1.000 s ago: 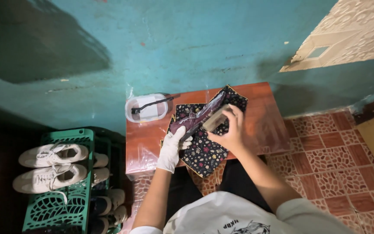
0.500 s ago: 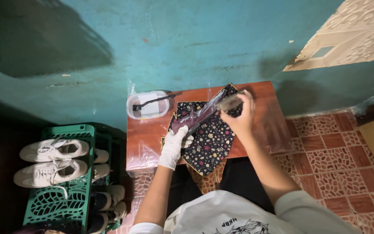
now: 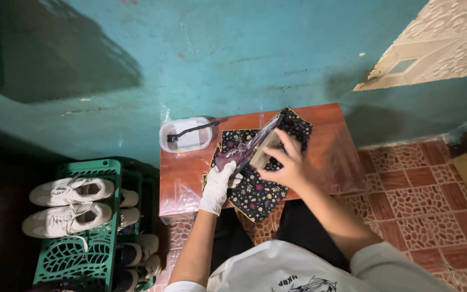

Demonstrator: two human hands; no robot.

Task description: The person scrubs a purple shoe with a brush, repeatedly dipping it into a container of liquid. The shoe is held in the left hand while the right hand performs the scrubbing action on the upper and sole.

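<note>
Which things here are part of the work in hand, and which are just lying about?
In hand: left hand, gloved, and right hand on purple shoe; pale block; floral cloth; wooden table.
Lying about: tub with brush; white sneakers; green crate.

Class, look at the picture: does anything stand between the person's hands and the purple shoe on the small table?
Nothing visible does. The gloved left hand grips the purple shoe directly, and the bare right hand presses a brush onto it.

Gloved left hand [image 3: 218, 184] pins purple strip [image 3: 242, 148] on floral cloth [image 3: 260, 186]; right hand [image 3: 287, 165] presses tan block [image 3: 264, 151] on it. White tub w/ brush [image 3: 186, 134] beyond left hand, on counter [image 3: 331, 135].
</note>
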